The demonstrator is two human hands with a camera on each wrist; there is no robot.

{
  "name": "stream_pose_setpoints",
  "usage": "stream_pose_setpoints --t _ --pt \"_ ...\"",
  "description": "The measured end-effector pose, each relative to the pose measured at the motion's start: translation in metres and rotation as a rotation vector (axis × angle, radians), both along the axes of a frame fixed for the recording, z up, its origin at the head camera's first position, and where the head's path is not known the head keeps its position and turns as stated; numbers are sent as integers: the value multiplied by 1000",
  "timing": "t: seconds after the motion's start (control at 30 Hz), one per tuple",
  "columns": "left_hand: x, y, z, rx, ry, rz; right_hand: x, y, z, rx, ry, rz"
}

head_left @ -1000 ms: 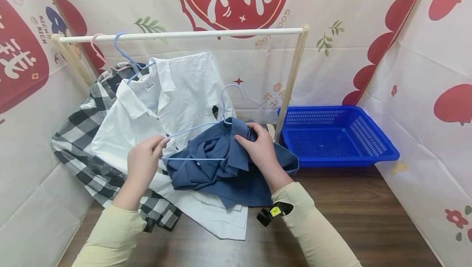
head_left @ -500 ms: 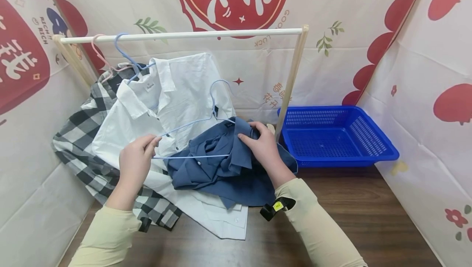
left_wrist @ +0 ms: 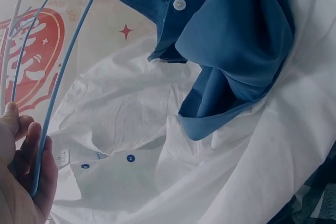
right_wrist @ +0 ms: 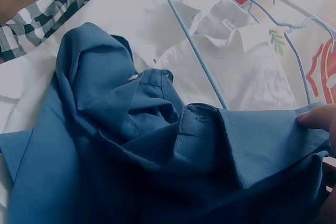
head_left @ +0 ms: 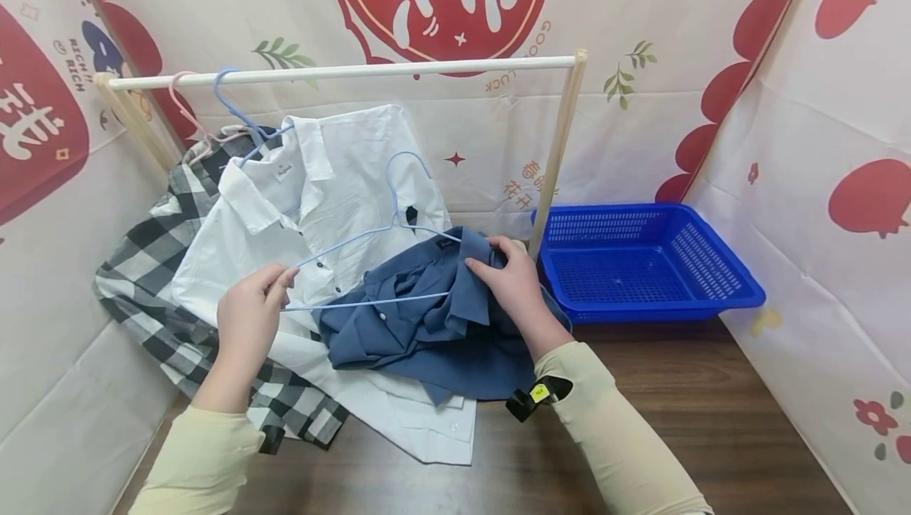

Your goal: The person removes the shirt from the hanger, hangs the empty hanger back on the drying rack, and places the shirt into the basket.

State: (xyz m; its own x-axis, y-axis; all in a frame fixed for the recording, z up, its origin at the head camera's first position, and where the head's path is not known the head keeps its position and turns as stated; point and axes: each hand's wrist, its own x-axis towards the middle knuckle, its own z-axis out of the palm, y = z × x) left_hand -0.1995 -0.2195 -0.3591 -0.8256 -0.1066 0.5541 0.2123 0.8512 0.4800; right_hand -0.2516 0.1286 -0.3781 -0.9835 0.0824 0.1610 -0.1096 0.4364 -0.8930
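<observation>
While the right hand [head_left: 517,282] pinches the collar of the blue shirt [head_left: 420,333], which lies partly over the white shirt [head_left: 363,159], the left hand [head_left: 245,313] grips the hanger [head_left: 395,220], now farther left than one second earlier.

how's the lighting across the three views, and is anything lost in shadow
Head view: bright and fairly even, with a faint sheen on the wooden table; left wrist view: dimmer and cooler, the plaid shirt dark in the lower right corner; right wrist view: also dim, the lower folds of the blue shirt sinking nearly to black.
</observation>
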Motion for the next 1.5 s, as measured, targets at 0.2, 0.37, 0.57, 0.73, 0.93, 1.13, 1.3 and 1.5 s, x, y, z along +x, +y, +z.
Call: stream_pose_setpoints --t 0.2,0.37,0.57,0.73,0.93,1.13,1.3,1.5 --pt "1 0 -2 -8 -40 -11 -6 6 -4 17 -30 8" --pt "3 -3 -2 -7 -62 4 -9 12 -5 41 -41 18" --pt "3 -8 -2 -3 -75 20 -14 19 -8 65 -48 28" --pt "5 -12 -3 9 -109 18 -17 25 -13 104 -69 20" --pt "7 -15 -3 14 -157 10 -19 33 -18 96 -86 16" --pt "7 -18 -8 10 -167 20 -22 42 -26 107 -87 13" --pt "8 -20 -10 19 -174 23 -23 49 -29 124 -91 8" --pt "11 -22 -11 36 -174 32 -17 57 -26 165 -66 26"
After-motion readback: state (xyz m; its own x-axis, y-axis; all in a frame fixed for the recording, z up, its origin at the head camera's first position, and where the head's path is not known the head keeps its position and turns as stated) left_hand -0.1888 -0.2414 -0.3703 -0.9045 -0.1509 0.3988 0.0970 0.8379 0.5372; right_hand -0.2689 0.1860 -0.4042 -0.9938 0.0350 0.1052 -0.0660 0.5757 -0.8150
